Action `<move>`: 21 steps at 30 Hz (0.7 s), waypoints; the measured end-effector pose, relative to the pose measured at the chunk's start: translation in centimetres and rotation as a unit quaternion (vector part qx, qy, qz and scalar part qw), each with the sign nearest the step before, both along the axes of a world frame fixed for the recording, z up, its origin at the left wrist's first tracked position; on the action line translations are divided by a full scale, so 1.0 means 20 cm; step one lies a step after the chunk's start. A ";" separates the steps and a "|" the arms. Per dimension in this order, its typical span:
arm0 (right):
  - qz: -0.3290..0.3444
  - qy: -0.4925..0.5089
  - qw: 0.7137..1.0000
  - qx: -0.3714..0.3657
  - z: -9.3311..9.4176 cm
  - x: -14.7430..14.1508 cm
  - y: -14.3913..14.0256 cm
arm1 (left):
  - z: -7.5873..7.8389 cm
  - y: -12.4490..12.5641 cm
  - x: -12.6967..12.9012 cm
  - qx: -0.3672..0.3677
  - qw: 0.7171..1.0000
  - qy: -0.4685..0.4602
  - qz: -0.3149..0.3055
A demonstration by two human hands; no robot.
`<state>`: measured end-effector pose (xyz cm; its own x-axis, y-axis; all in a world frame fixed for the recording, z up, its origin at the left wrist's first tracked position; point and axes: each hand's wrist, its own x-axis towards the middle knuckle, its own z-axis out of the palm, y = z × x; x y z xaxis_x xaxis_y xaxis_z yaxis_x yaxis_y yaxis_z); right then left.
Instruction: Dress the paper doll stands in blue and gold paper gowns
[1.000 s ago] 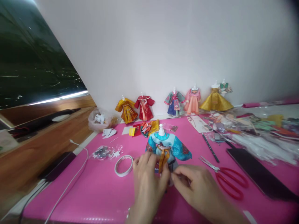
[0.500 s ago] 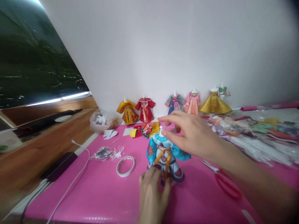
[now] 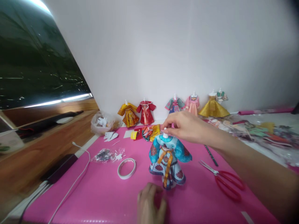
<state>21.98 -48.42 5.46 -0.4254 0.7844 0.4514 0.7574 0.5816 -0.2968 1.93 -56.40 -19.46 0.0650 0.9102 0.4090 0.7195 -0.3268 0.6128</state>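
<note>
Dress (image 3: 173,163): stood upright nearer the desk's (image 3: 112,186) front edge, sash (image 3: 166,171) on; it looked nearly finished, remaining adjustments unclear.
Right hand (image 3: 185,126): pinched the white neck (image 3: 165,135).
Left hand (image 3: 150,203): loosely open, just beside the hem (image 3: 167,188).
Change: 0.5 seconds earlier, left fingers covered the hem; right fingers were spread.

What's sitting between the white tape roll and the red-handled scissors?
The small blue outfit, upright with the right hand at its white neck; the head view shows pink table on either side.
</note>
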 end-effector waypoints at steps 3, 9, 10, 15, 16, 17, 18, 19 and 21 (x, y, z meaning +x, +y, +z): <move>-0.003 -0.011 1.000 0.020 0.03 0.02 0.00 | -0.01 -0.01 -0.03 0.020 1.000 -0.022 0.004; -0.036 -0.037 0.997 0.049 0.08 0.05 0.03 | 0.05 -0.01 -0.06 0.027 0.998 -0.055 0.002; -0.041 -0.038 0.997 0.044 0.08 0.05 0.04 | 0.06 -0.01 -0.06 0.028 0.998 -0.059 0.002; -0.074 -0.041 0.996 0.033 0.04 0.07 0.09 | 0.12 0.01 -0.07 0.060 0.996 -0.070 -0.003; -0.081 -0.045 0.995 0.033 0.03 0.08 0.11 | 0.14 0.02 -0.07 0.071 0.995 -0.069 -0.008; -0.087 -0.050 0.994 0.035 0.02 0.09 0.12 | 0.16 0.03 -0.06 0.082 0.994 -0.068 -0.009; -0.093 -0.054 0.994 0.036 0.01 0.10 0.12 | 0.18 0.04 -0.06 0.095 0.993 -0.067 -0.007; -0.095 -0.055 0.993 0.037 0.00 0.10 0.13 | 0.20 0.05 -0.05 0.105 0.992 -0.067 -0.004; -0.097 -0.050 0.993 0.037 -0.01 0.11 0.13 | 0.25 0.09 -0.03 0.123 0.990 -0.072 0.003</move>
